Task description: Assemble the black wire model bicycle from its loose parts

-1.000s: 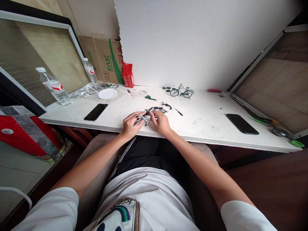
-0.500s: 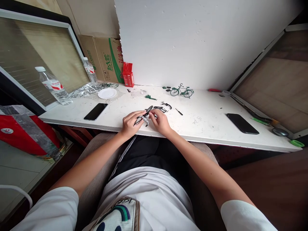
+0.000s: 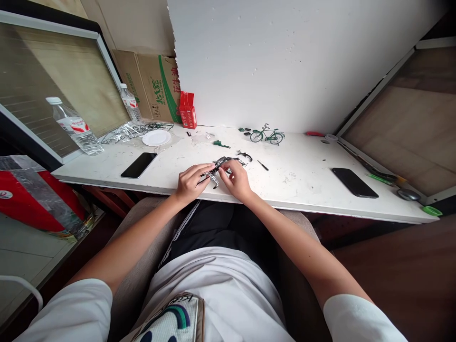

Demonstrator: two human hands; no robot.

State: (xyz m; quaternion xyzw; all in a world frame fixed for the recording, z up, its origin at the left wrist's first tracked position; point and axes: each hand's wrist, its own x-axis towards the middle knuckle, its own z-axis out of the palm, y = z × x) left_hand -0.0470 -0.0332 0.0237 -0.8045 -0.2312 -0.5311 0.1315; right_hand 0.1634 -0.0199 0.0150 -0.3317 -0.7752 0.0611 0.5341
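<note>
Near the desk's front edge, my left hand (image 3: 192,182) is closed around a partly built black model bicycle (image 3: 213,179) with a wheel and silvery parts. My right hand (image 3: 235,180) pinches at its wheel side, thumb and forefinger together; its fingers hide just what they grip. Right behind the hands lie loose black model parts, among them a curved black piece (image 3: 245,156). A small screwdriver-like black tool (image 3: 262,165) rests to their right. Farther back stands a finished-looking green model bicycle (image 3: 267,136), and a green model part (image 3: 221,144) lies left of it.
On the white desk (image 3: 302,183) are a phone (image 3: 139,165) at left and another black phone (image 3: 355,182) at right. Plastic bottles (image 3: 76,128), a white plate (image 3: 156,138), a red box (image 3: 188,111) and a carton (image 3: 153,88) stand or lie back left. A computer mouse (image 3: 408,194) sits far right.
The wheel between my hands has tipped from upright to a flatter angle toward the loose parts. My right hand stays pinched beside it. The whole view has shifted slightly.
</note>
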